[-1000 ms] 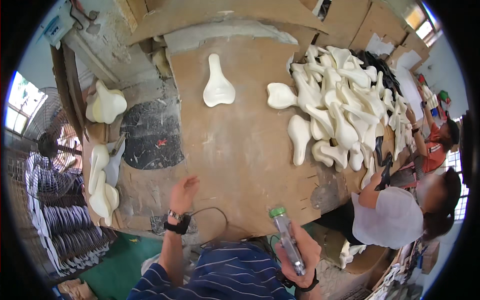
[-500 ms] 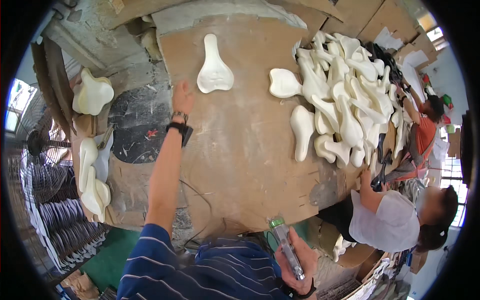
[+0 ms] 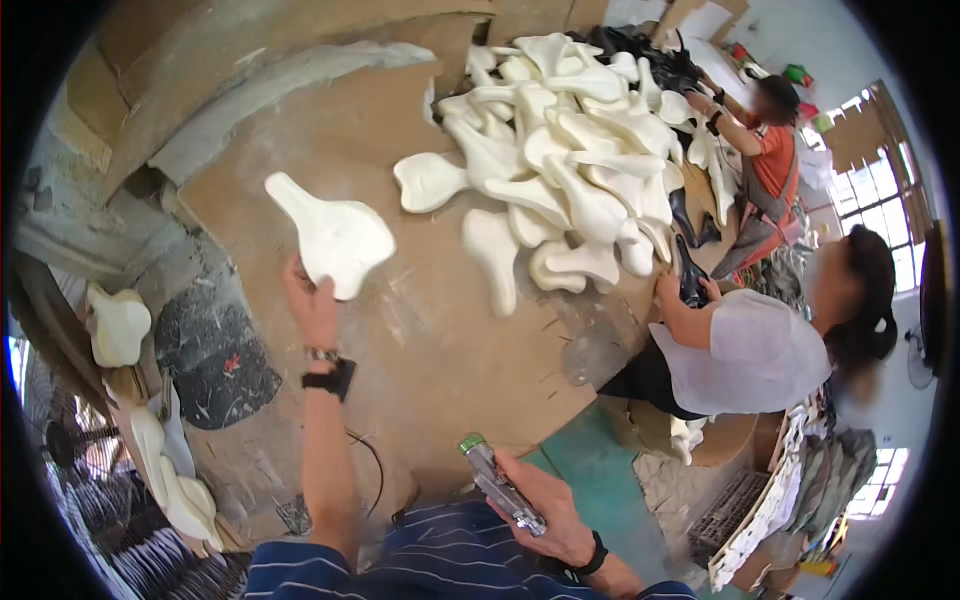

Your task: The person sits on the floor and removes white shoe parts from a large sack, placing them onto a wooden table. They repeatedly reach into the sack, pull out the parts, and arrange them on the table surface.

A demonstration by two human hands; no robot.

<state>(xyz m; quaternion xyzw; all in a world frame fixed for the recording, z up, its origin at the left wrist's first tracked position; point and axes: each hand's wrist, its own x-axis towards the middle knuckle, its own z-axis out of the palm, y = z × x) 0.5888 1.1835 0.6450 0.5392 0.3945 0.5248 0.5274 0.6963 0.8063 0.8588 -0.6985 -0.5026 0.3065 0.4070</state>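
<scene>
White saddle form [image 3: 345, 238], one: pinched by left hand [image 3: 314, 308]. Green-capped tool [image 3: 497, 482]: gripped by right hand [image 3: 550, 512]. Saddle heap [image 3: 560, 150]: not yet taken up, toward bench's [image 3: 440, 400] far edge.

Bench [image 3: 450, 365]: topped with worn brown cardboard [image 3: 245, 160]
Far right: a big heap of cream bike seats [image 3: 575, 150], two jutting toward us
Beside the heap: black pieces [image 3: 683, 215]
Left side: a scuffed black patch [image 3: 210, 345] with a small red spot [image 3: 232, 364]
Left edge: more pale seats [image 3: 120, 325]
Near edge: a thin dark cable [image 3: 379, 466], curving
</scene>
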